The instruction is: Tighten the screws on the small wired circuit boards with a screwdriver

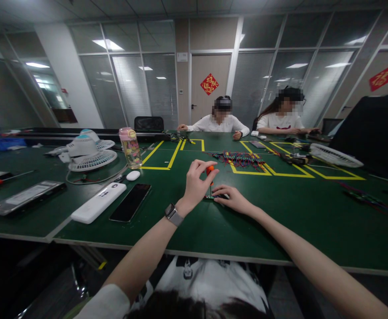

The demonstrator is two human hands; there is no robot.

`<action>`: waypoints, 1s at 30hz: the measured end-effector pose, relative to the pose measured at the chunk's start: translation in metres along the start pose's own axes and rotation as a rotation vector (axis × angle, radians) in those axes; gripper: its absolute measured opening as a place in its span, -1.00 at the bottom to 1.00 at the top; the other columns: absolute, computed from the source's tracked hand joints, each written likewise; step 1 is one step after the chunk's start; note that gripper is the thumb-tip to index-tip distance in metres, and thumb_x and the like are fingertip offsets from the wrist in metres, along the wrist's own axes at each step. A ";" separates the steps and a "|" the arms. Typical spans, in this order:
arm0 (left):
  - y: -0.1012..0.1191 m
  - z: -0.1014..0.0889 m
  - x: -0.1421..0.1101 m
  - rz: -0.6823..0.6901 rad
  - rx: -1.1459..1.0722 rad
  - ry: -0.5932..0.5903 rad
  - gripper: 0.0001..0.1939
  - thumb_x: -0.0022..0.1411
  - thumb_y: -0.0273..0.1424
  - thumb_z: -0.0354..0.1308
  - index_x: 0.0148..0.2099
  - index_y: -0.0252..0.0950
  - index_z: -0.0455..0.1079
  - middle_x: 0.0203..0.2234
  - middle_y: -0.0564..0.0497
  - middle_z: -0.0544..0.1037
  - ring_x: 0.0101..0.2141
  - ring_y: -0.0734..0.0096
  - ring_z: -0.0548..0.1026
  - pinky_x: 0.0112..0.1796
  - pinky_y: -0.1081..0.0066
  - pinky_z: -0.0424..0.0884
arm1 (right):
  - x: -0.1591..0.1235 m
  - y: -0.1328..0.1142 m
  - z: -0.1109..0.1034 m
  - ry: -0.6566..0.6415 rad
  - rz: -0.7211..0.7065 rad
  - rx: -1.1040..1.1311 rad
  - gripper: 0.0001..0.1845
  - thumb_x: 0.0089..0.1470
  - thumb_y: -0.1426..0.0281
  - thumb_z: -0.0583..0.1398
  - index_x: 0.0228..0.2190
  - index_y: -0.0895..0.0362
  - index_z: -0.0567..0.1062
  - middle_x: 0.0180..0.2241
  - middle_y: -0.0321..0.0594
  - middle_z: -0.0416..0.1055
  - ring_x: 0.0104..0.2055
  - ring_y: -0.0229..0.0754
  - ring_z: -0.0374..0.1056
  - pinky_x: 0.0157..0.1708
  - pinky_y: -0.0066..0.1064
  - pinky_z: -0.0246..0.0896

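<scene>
My left hand (194, 182), with a watch on its wrist, pinches the orange handle of a screwdriver (210, 170). The screwdriver stands upright, its thin shaft pointing down at a small green circuit board (209, 197) on the table. Resting low on the table, my right hand (236, 201) has its fingertips closed on the near right end of that board. Something dark lies under those fingers, too hidden to name. Whether the screwdriver's tip sits in a screw is too small to see.
Beyond my hands lies a heap of wired boards (240, 160) among yellow tape lines. On the left are a phone (131, 203), a white power bank (99, 203), a bottle (130, 148) and fans (92, 155). Two people sit across the green table (187, 235).
</scene>
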State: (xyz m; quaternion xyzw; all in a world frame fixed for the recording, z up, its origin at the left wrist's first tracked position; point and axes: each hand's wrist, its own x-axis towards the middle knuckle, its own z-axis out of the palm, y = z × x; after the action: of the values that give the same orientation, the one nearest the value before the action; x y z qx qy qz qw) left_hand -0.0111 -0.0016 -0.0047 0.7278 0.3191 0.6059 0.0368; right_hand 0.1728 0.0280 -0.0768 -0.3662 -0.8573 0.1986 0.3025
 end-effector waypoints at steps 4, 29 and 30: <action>0.001 -0.001 0.000 -0.012 -0.027 -0.012 -0.81 0.29 -0.39 0.05 -0.10 -0.26 0.44 -0.32 -0.02 0.44 -0.28 0.41 0.41 -0.18 0.40 0.34 | 0.000 -0.001 0.000 0.000 0.003 0.004 -0.80 0.07 0.31 0.22 -0.27 0.08 0.61 -0.13 -0.11 0.46 -0.10 -0.09 0.38 -0.01 -0.22 0.23; 0.001 -0.002 0.001 0.020 -0.019 -0.057 -0.76 0.34 -0.40 -0.04 -0.03 -0.25 0.39 -0.26 -0.03 0.51 -0.22 0.36 0.41 -0.17 0.37 0.32 | 0.000 -0.004 -0.002 -0.008 0.021 0.007 -0.80 0.07 0.33 0.21 -0.27 0.09 0.60 -0.14 -0.10 0.45 -0.11 -0.09 0.38 -0.02 -0.22 0.24; 0.001 -0.002 0.001 0.019 -0.021 -0.057 -0.76 0.34 -0.40 -0.04 -0.03 -0.26 0.39 -0.26 -0.03 0.51 -0.23 0.36 0.41 -0.18 0.38 0.32 | 0.000 -0.004 -0.001 -0.009 0.020 0.006 -0.80 0.07 0.33 0.21 -0.27 0.09 0.60 -0.14 -0.10 0.45 -0.11 -0.09 0.38 -0.02 -0.22 0.24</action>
State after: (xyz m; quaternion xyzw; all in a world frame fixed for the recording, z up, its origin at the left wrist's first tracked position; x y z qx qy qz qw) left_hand -0.0119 -0.0026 -0.0031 0.7473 0.3045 0.5887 0.0479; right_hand 0.1717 0.0257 -0.0736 -0.3730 -0.8543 0.2055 0.2979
